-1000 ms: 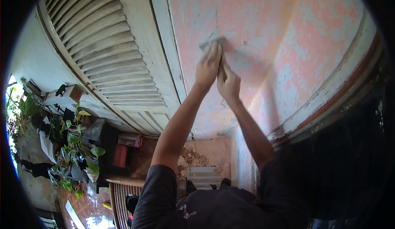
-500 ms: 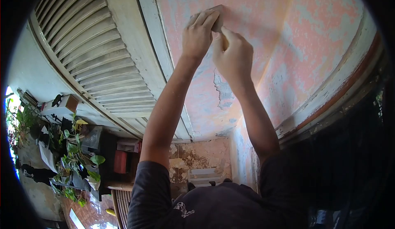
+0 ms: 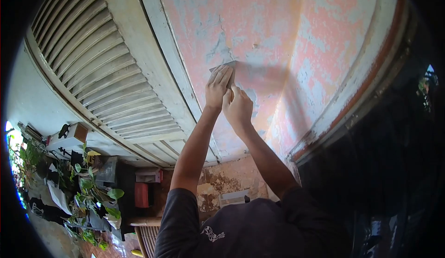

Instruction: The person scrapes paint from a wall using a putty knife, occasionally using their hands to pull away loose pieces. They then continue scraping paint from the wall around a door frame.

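Note:
A scraper with a flat grey blade [image 3: 232,66] lies against the pink wall [image 3: 264,21], whose paint is patchy and worn. My right hand [image 3: 239,106] is closed around its handle, which is mostly hidden by the fingers. Just to the left, my left hand [image 3: 217,87] presses its fingers together over the blade; its thumb is out of sight. A crack and bare grey patches show in the wall above the blade. Both arms are stretched up and forward.
On the left is a louvred shutter [image 3: 106,63] in a pale wooden frame. A white and brown frame edge [image 3: 343,100] curves along the right. Potted plants [image 3: 88,184], a red box [image 3: 143,195] and a bamboo seat [image 3: 146,232] stand lower left.
Both hands and the scraper have moved down the wall, closer to me. The view has shifted, and a crack above the blade now shows.

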Demonstrator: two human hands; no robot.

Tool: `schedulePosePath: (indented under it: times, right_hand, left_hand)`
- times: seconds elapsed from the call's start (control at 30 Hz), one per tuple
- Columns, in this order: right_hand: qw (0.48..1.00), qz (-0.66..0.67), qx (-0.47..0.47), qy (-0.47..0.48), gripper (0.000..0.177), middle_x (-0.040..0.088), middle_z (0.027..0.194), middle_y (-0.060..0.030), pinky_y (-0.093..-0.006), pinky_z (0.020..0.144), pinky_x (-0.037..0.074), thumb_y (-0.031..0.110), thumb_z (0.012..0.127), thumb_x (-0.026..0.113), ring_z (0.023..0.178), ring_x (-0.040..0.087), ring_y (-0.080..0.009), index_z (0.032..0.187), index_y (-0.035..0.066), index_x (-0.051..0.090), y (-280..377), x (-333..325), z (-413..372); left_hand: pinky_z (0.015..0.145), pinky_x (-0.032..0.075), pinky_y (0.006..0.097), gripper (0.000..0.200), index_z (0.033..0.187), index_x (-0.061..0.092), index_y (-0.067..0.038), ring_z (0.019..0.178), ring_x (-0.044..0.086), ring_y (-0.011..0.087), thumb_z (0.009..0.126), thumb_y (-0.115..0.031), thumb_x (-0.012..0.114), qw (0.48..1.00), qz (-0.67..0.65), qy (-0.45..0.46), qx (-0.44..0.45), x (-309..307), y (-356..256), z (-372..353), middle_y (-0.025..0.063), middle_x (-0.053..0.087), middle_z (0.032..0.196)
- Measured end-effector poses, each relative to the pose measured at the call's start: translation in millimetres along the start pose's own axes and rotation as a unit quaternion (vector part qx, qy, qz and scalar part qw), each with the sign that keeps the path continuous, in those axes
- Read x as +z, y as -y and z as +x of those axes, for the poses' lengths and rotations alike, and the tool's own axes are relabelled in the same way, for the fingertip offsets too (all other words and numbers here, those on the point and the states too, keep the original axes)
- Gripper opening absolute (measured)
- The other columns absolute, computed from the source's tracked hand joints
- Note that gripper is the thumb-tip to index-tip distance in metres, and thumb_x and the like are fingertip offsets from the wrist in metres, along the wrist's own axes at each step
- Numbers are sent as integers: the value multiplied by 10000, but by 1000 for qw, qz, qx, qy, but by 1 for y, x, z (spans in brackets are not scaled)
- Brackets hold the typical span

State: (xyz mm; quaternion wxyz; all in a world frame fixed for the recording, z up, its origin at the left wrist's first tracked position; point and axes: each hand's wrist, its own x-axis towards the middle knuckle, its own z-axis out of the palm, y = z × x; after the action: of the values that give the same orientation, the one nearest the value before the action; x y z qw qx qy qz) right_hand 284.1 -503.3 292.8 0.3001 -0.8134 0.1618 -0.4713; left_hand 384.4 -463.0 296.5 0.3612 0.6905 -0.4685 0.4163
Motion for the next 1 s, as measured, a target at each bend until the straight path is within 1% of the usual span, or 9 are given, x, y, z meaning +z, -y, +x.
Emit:
schedulePosePath:
  times: [0.13, 0.2, 0.37, 0.43, 0.53, 0.6, 0.83, 0.93, 1.0]
  right_hand:
    - [1000, -6, 2, 19, 262, 632, 810, -245, -480, 689, 514, 155, 863, 563, 738, 637, -422, 1044, -25, 624, 6, -27, 9]
    - [994, 79, -72, -38, 232, 633, 833, -238, -463, 695, 509, 129, 844, 590, 766, 636, -404, 1023, -10, 638, 15, -47, 23]
    - [962, 148, -205, -104, 130, 649, 861, -176, -388, 714, 511, 125, 814, 653, 822, 639, -348, 897, 25, 651, 49, -109, 105]
    - [952, 106, -274, -89, 162, 689, 856, -138, -316, 712, 530, 163, 844, 627, 793, 687, -235, 938, 39, 673, 56, -124, 151]
    - [956, 91, -275, -35, 195, 668, 715, -140, -374, 595, 521, 213, 839, 614, 663, 680, -275, 825, 23, 658, 82, -142, 205]
    - [969, 57, -241, -13, 208, 627, 623, -217, -413, 519, 472, 142, 736, 673, 544, 640, -295, 660, -47, 629, 95, -141, 235]
    - [978, -8, -205, 29, 269, 597, 613, -262, -404, 527, 472, 157, 693, 695, 558, 644, -308, 629, -84, 594, 124, -142, 261]
    - [972, -55, -219, 62, 227, 622, 686, -289, -414, 582, 513, 123, 690, 678, 653, 672, -349, 688, -96, 617, 134, -126, 263]
    - [949, -107, -296, 6, 203, 641, 803, -317, -422, 652, 551, 81, 697, 652, 772, 679, -396, 774, -106, 635, 137, -103, 262]
  left_hand:
    - [865, 505, 386, 320, 1059, 644, -13, 1034, 611, 307, 757, -111, 607, 999, 34, 24, 33, -11, -6, 8, 128, 644, 1098]
    - [805, 515, 375, 266, 1011, 655, -36, 943, 630, 289, 758, -94, 598, 995, 54, -23, 77, -23, -7, 39, 107, 665, 1009]
    - [729, 514, 389, 155, 893, 693, -99, 833, 645, 276, 809, -68, 567, 993, 36, 44, 108, -62, -15, 132, 59, 687, 888]
    - [732, 511, 394, 144, 896, 688, -72, 831, 652, 295, 818, -75, 568, 991, 38, 52, 116, -66, -10, 172, 75, 691, 890]
    - [730, 514, 405, 138, 912, 685, -63, 824, 656, 312, 815, -86, 590, 991, 13, 76, 108, -68, -1, 220, 93, 696, 882]
    - [725, 519, 416, 139, 923, 687, -72, 820, 656, 320, 809, -92, 611, 990, -3, 92, 111, -70, 1, 236, 100, 697, 876]
    - [748, 511, 389, 151, 949, 646, -7, 853, 662, 329, 810, -63, 627, 992, 15, 62, 105, -64, 12, 240, 157, 691, 894]
    - [674, 502, 418, 72, 823, 632, -21, 787, 641, 349, 795, -86, 643, 994, -10, -30, 105, -58, 17, 221, 149, 669, 824]
    - [624, 494, 411, 119, 790, 621, -22, 718, 623, 351, 779, -125, 680, 990, -26, -103, 94, -53, 20, 206, 146, 648, 769]
